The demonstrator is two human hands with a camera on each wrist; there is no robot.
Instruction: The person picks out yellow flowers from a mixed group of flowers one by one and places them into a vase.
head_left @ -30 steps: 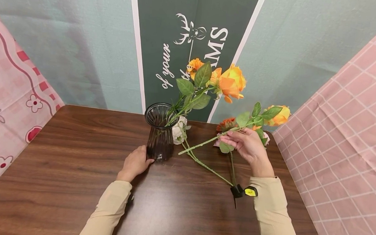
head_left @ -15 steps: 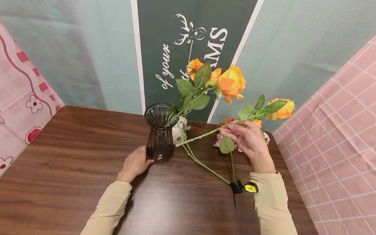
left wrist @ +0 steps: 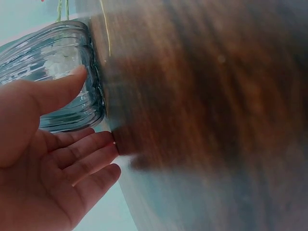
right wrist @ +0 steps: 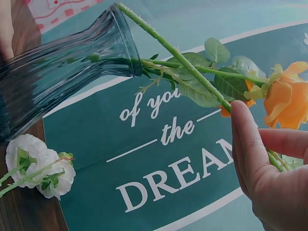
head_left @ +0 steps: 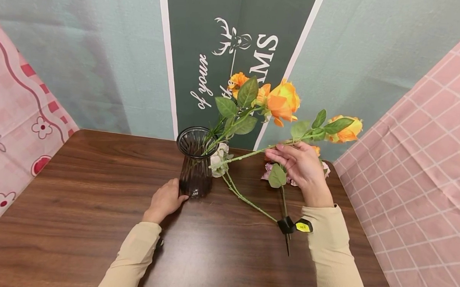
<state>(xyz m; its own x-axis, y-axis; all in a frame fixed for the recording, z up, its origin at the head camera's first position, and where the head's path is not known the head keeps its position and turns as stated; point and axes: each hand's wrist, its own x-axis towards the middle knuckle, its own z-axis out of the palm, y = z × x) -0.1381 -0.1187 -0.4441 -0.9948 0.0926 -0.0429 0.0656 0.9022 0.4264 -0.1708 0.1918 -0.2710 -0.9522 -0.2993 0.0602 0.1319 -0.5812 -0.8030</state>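
Note:
My right hand [head_left: 300, 168] pinches the green stem of a yellow-orange rose [head_left: 344, 129] between thumb and fingers. This stem slants down left, its cut end overlapping a white flower [head_left: 219, 160] in the head view. In the right wrist view, the stem tip reaches the rim of the dark glass vase [right wrist: 62, 72]. My left hand [head_left: 166, 200] rests low against the vase's left side, thumb touching its base and fingers [left wrist: 91, 163] extended beside it. An orange rose [head_left: 282, 99] and a smaller orange flower [head_left: 238, 82] stand in the vase, leaning right.
Green stems of the white flower run across the brown wooden table [head_left: 111, 177]. Purple flowers [head_left: 267, 172] and a green leaf [head_left: 277, 176] lie beneath the right hand. A black strap with a yellow tag [head_left: 304, 225] sits at the right wrist. Fabric backdrops border the table.
My right hand has moved up and slightly left, bringing the rose stem's cut end up and left, closer to the vase rim. The left hand and vase have stayed put.

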